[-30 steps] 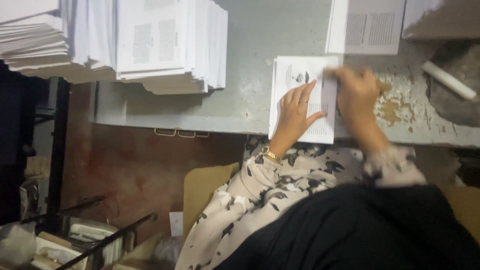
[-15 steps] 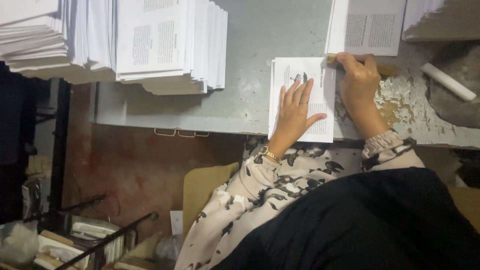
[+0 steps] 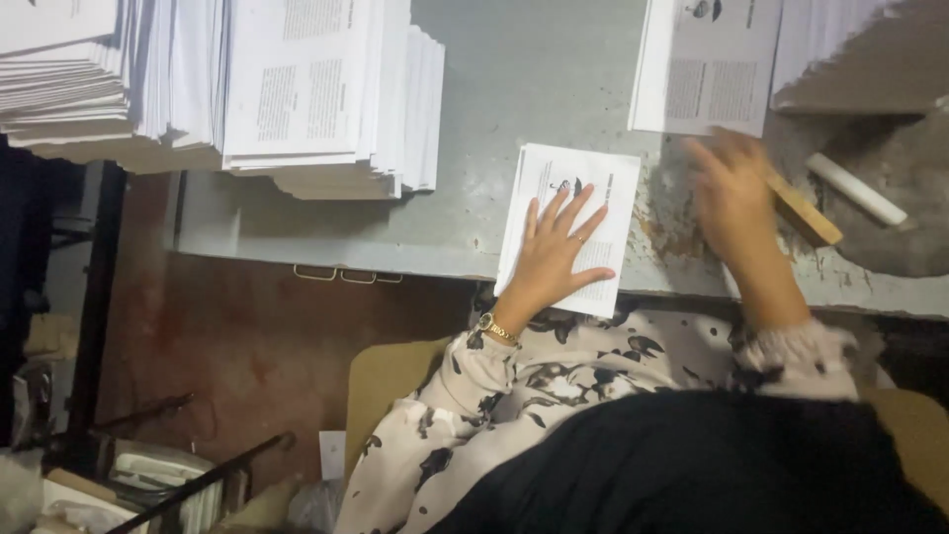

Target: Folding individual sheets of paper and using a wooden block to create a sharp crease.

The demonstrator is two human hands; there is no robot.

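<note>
The left hand (image 3: 556, 249) lies flat, fingers spread, on a folded printed sheet (image 3: 571, 225) at the near edge of the grey table (image 3: 514, 89), holding nothing. To its right the right hand (image 3: 733, 198) is blurred; it seems to close on a wooden stick (image 3: 803, 210), though the hold is hard to judge. A white rod (image 3: 856, 188) lies further right, and tall paper stacks (image 3: 297, 89) stand far left
</note>
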